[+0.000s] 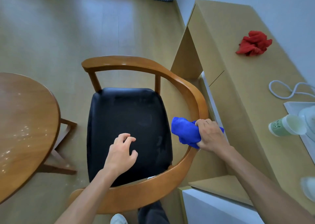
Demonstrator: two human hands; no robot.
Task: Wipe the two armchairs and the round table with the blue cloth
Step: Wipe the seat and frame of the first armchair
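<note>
Your right hand (pixel 210 134) clamps the bunched blue cloth (pixel 185 132) onto the curved wooden armchair rail (pixel 190 89) to wipe it; your left hand (pixel 121 153) hovers empty, loosely curled, above the black seat (pixel 126 121).

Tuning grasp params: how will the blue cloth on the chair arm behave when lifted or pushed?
Likely floppy: the blue cloth is bunched and draped over the armchair rail under the right hand. Probably light, since one hand gathers it. It may slide easily on the glossy wood, and will not roll or break.
</note>
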